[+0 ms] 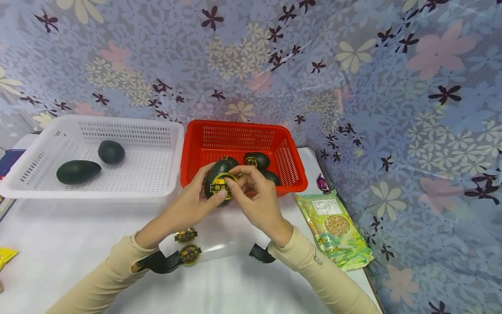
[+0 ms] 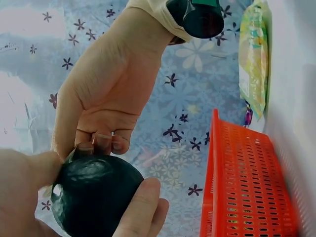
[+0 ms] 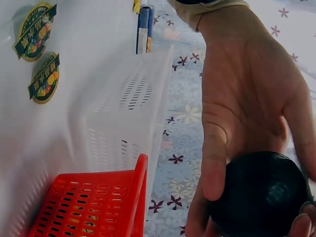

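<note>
My left hand (image 1: 192,205) grips a dark green avocado (image 1: 217,174) just in front of the red basket (image 1: 288,168). A round yellow-and-black sticker (image 1: 220,186) sits on the fruit's near face. The curled fingers of my right hand (image 1: 256,198) pinch the sticker's right edge against the avocado. In the left wrist view the avocado (image 2: 94,195) lies between my left fingers (image 2: 143,212) and the right hand (image 2: 103,89). The right wrist view shows the left hand (image 3: 242,98) wrapped round the avocado (image 3: 261,197).
The red basket holds several more avocados (image 1: 256,160). A white basket (image 1: 164,144) at left holds two avocados (image 1: 78,171). A clear sheet with two stickers (image 1: 188,244) lies under my wrists. A snack packet (image 1: 333,229) lies at the right table edge.
</note>
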Demonstrator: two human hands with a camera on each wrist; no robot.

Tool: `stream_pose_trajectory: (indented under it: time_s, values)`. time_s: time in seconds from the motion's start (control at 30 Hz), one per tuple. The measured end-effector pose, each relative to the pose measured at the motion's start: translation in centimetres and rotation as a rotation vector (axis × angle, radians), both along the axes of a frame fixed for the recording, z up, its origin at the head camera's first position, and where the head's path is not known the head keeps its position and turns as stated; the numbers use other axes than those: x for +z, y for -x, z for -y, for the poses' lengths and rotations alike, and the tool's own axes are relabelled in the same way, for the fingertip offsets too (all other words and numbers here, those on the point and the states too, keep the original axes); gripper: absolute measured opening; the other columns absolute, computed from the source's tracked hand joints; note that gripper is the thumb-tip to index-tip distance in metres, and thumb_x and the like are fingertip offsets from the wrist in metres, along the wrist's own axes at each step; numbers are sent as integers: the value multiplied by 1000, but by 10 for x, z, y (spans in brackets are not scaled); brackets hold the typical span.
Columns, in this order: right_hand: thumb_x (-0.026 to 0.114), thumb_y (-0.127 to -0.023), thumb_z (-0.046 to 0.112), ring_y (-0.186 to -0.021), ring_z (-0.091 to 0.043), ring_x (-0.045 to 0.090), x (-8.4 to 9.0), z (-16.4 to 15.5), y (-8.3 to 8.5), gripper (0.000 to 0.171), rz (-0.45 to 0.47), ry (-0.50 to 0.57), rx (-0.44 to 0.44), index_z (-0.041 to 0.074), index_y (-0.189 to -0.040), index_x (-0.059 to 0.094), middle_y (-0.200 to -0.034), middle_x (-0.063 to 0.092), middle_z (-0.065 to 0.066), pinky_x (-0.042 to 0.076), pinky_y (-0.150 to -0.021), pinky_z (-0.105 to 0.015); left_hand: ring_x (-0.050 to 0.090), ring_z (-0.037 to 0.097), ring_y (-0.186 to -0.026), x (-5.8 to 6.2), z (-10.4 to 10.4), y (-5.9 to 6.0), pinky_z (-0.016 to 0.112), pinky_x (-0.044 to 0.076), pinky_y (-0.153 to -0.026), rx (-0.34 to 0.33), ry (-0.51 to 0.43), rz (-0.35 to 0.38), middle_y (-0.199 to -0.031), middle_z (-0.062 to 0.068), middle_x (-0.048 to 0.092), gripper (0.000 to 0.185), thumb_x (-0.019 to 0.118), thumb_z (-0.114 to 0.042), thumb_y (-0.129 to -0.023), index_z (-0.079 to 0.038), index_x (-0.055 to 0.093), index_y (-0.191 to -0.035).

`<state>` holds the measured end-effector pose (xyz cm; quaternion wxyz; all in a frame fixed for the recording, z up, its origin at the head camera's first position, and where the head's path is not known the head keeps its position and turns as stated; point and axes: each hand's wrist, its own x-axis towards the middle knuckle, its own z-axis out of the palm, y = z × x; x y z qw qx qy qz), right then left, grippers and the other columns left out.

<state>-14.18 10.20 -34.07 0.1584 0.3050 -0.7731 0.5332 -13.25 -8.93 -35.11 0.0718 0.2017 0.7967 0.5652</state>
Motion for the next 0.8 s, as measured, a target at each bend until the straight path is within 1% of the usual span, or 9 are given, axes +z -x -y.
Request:
stream_pose_trajectory:
  time_s: [0.13,0.27,0.33,0.43,0.53,0.6,0.63,0.73,0.8]
  values:
    - [69,-93,5,-54,-6,52,3,0,-1,24,21,-14,10,3,-116,61,-64,61,-7,48,-51,-21,55,33,-132,0,0,-1,44,53,-105,-23,-79,13,-150,16,44,68,61,-26,-101,-13,23,-155]
    - [68,-94,7,-52,-8,48,7,-1,-1,28,104,18,28,5,-121,59,-62,56,-6,44,-49,-22,55,34,-130,3,1,-3,29,54,-101,-37,-180,30,-148,18,43,62,56,-17,-102,-10,24,-154]
    - [67,-95,8,-53,-10,49,8,-1,-1,30,152,36,39,6,-123,58,-63,56,-7,45,-50,-23,56,33,-128,6,1,-4,23,54,-97,-31,-211,35,-145,20,45,59,54,-14,-103,-9,25,-153]
    - [64,-97,8,-55,-12,49,10,-2,-2,30,208,53,58,6,-126,56,-64,56,-8,46,-53,-25,56,31,-125,11,2,-5,20,52,-97,-18,-215,42,-142,21,48,56,50,-14,-103,-8,26,-153]
    - [63,-97,7,-56,-12,49,11,-2,-3,31,213,57,63,7,-127,56,-65,56,-9,46,-54,-24,59,29,-121,15,2,-7,25,54,-94,11,-190,56,-140,20,50,53,48,-19,-104,-11,28,-152]
    - [65,-96,6,-58,-11,51,12,-1,-4,31,165,48,44,7,-126,56,-67,58,-8,47,-55,-23,62,30,-117,16,2,-6,30,56,-90,25,-191,64,-138,20,52,50,48,-22,-105,-12,30,-151]
    - [67,-94,6,-59,-10,52,13,0,-5,32,122,37,34,7,-125,57,-68,58,-8,48,-56,-23,63,30,-115,17,2,-6,32,57,-89,33,-193,66,-137,20,53,49,48,-23,-105,-12,31,-150]
    - [75,-88,6,-63,-10,53,13,3,-8,35,-72,-26,-1,7,-121,61,-72,58,-6,50,-55,-26,64,28,-110,17,1,-6,38,58,-84,58,-178,65,-134,18,56,45,47,-28,-106,-13,35,-147]
    - [79,-85,9,-64,-10,51,12,6,-8,35,-202,-61,-13,7,-117,64,-72,55,-4,49,-53,-29,62,27,-108,18,1,-6,39,57,-82,69,-158,60,-131,17,58,44,45,-32,-106,-13,36,-145]
